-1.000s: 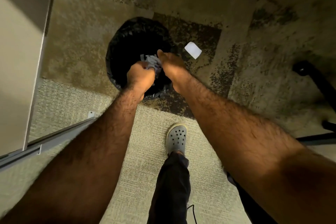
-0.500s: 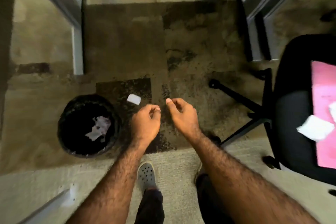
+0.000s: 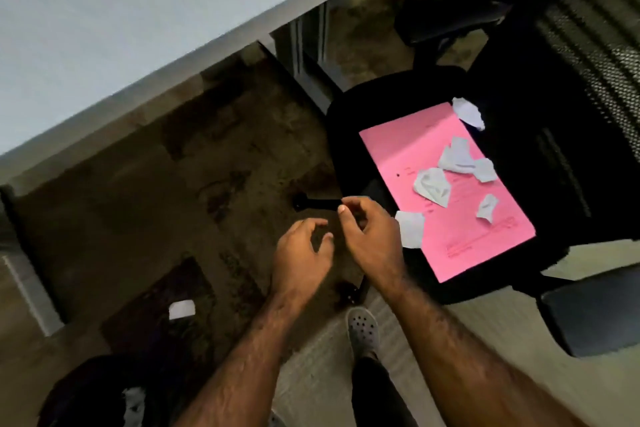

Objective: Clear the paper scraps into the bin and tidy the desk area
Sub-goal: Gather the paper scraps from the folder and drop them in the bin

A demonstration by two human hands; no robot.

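Several torn white paper scraps [image 3: 433,185] lie on a pink sheet [image 3: 408,149] that rests on the seat of a black office chair [image 3: 349,121]. One more scrap [image 3: 410,229] hangs over the sheet's near edge, just right of my right hand [image 3: 369,236]. My left hand [image 3: 299,256] hovers beside it over the carpet. Both hands are empty with loosely curled fingers. The black bin [image 3: 90,392] sits at the lower left with paper inside. A single white scrap [image 3: 181,309] lies on the carpet near the bin.
A white desk top [image 3: 121,28] fills the upper left, its metal legs [image 3: 304,42] standing behind the chair. The chair's mesh back [image 3: 595,55] and armrest [image 3: 588,315] are on the right. My grey shoe [image 3: 362,328] stands on a light floor mat.
Both hands let go of the crumpled paper into the bin and drew back empty. The view swung right, from the bin to the chair with the pink sheet and scraps.
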